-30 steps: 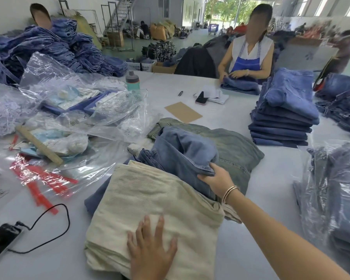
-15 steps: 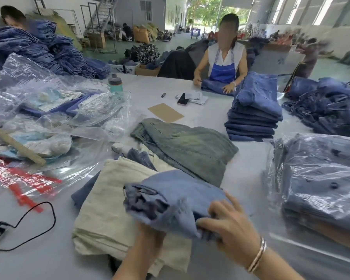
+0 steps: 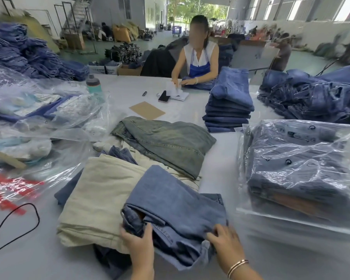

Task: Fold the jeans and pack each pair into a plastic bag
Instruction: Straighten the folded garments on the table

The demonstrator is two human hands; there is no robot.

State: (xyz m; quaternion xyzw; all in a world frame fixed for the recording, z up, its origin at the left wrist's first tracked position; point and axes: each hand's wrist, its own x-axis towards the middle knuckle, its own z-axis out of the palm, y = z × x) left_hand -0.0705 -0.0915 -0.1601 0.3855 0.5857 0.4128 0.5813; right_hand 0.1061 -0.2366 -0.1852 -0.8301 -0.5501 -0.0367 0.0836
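Observation:
A folded pair of light blue jeans [image 3: 170, 207] lies at the table's near edge, partly on a cream pair [image 3: 101, 197]. My left hand [image 3: 138, 242] grips its near left corner at the waistband. My right hand [image 3: 223, 239] grips the near right edge. An olive-green pair [image 3: 168, 142] lies just beyond. Clear plastic bags [image 3: 55, 118] are heaped at the left. A stack of bagged dark jeans [image 3: 299, 168] sits at the right.
A stack of folded blue jeans [image 3: 228, 104] stands mid-table, loose jeans [image 3: 311, 96] pile at far right. A person [image 3: 198, 57] works across the table near a phone [image 3: 163, 96], cardboard sheet [image 3: 147, 110] and bottle [image 3: 93, 85]. A black cable [image 3: 18, 225] curls at left.
My hands pulled the blue jeans off the pile toward me and set them down at the near edge, partly over the cream pair. My left hand left the cream pair and took hold of them.

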